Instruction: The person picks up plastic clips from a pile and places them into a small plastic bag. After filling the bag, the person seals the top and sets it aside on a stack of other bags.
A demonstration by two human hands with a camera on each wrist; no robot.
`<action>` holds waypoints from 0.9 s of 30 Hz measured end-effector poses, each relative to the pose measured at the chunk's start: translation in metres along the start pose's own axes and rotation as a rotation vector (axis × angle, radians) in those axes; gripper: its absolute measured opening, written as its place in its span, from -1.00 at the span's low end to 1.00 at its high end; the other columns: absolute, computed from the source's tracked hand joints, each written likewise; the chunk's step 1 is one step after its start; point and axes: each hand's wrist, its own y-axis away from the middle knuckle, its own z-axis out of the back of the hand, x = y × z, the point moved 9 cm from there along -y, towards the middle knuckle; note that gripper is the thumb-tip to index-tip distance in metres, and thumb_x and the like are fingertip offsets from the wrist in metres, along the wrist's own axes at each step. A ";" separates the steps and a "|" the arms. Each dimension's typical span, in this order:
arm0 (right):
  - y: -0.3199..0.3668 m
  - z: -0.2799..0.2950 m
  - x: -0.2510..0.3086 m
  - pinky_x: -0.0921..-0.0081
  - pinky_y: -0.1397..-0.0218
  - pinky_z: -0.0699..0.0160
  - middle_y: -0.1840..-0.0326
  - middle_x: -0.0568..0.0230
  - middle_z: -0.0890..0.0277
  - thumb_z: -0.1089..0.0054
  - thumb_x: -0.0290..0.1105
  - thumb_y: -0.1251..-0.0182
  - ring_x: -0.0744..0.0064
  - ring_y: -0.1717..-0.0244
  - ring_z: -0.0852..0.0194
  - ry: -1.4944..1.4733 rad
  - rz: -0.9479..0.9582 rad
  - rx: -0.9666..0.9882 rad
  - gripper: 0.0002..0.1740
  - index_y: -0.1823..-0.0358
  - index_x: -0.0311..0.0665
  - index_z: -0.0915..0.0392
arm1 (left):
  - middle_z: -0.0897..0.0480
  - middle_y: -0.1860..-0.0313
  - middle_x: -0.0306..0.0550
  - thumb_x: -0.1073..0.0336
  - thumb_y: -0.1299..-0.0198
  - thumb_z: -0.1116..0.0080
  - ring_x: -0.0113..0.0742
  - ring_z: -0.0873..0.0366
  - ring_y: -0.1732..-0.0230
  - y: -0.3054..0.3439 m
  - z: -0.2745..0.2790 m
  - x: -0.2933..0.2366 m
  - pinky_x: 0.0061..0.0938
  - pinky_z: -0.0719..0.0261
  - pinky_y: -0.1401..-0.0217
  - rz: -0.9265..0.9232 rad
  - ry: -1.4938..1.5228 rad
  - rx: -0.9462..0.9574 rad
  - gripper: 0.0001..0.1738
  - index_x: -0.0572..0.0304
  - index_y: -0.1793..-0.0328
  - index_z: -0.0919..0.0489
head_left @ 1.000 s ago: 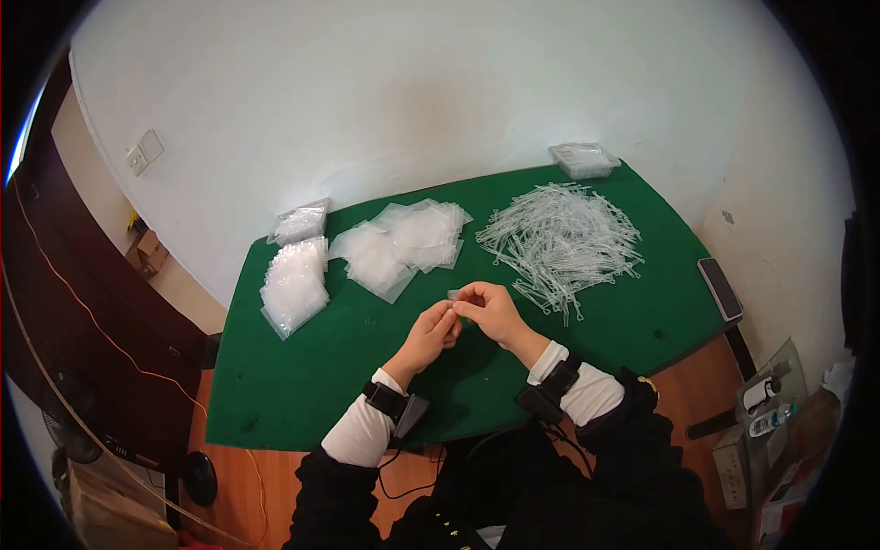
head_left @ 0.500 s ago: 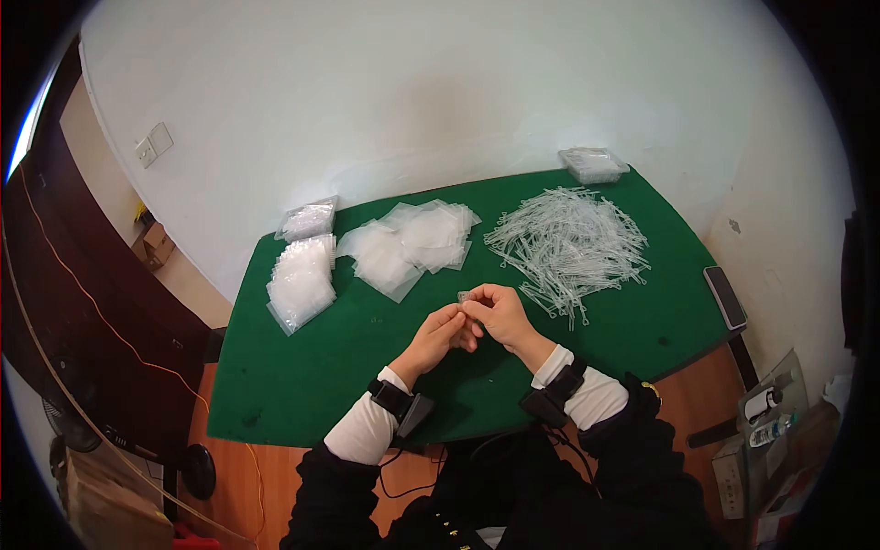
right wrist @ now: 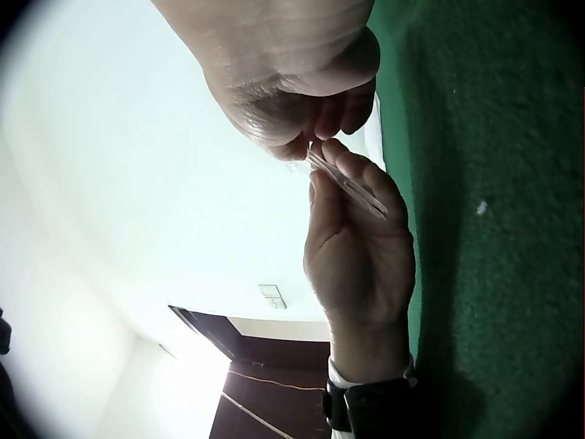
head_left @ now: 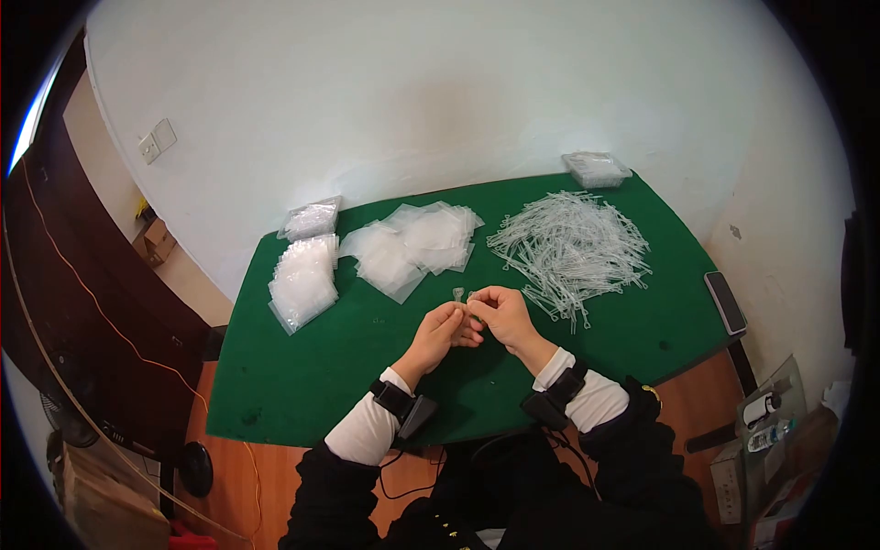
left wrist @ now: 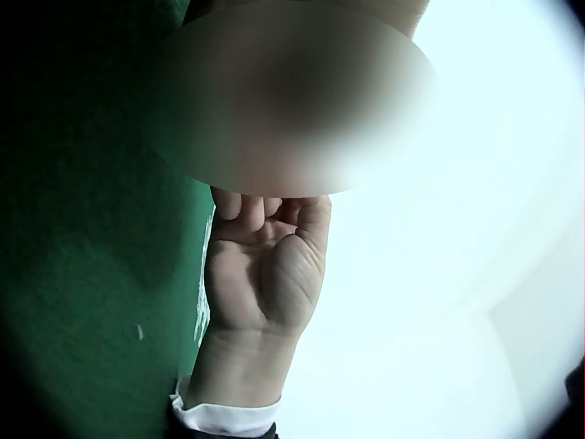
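Note:
My left hand (head_left: 438, 337) pinches a small bundle of thin clear plastic sticks (right wrist: 352, 185) between thumb and fingers, above the green table. The sticks' broader ends (head_left: 458, 294) poke up past the fingertips in the head view. Close against it, my right hand (head_left: 506, 318) has thumb and index finger pinched on the end of a clear stick (head_left: 472, 296). A blurred oval hides the fingertips in the left wrist view. A heap of similar loop-ended clear sticks (head_left: 573, 247) lies beyond my right hand.
Loose clear bags (head_left: 412, 243) spread at the table's middle back. A fanned stack of bags (head_left: 304, 284) lies to the left, with a packed bundle (head_left: 310, 218) behind. A clear package (head_left: 596, 170) sits at the back right corner, a phone (head_left: 725, 302) at the right edge.
The hands stay together over the table. The sticks' ends now stand out above the left fingers, and the right fingertips have shifted slightly to the right with a stick end.

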 end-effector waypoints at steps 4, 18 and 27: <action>0.000 0.000 -0.001 0.71 0.37 -0.40 0.46 0.32 -0.51 -0.16 -0.51 -0.08 0.67 0.46 -0.41 0.019 -0.005 0.013 -0.91 0.39 -0.40 -0.51 | -0.53 0.26 -0.07 0.22 -0.36 0.34 -0.33 -0.54 0.29 0.001 -0.001 0.000 -0.48 -0.54 0.17 0.012 -0.010 -0.003 -0.70 0.30 0.07 -0.36; 0.001 -0.003 0.002 0.71 0.39 -0.40 0.47 0.33 -0.50 -0.17 -0.49 -0.09 0.68 0.48 -0.40 0.054 0.017 0.053 -0.88 0.38 -0.41 -0.51 | -0.54 0.26 -0.07 0.23 -0.35 0.31 -0.32 -0.54 0.26 0.000 -0.002 0.000 -0.47 -0.52 0.11 0.008 -0.008 0.038 -0.68 0.32 0.03 -0.38; 0.001 -0.004 0.005 0.70 0.40 -0.41 0.48 0.33 -0.50 -0.16 -0.48 -0.08 0.67 0.49 -0.39 0.076 0.039 0.044 -0.86 0.36 -0.42 -0.51 | -0.54 0.22 -0.08 0.25 -0.34 0.26 -0.34 -0.55 0.24 0.000 -0.004 0.000 -0.49 -0.52 0.10 -0.010 0.003 0.074 -0.70 0.33 0.02 -0.38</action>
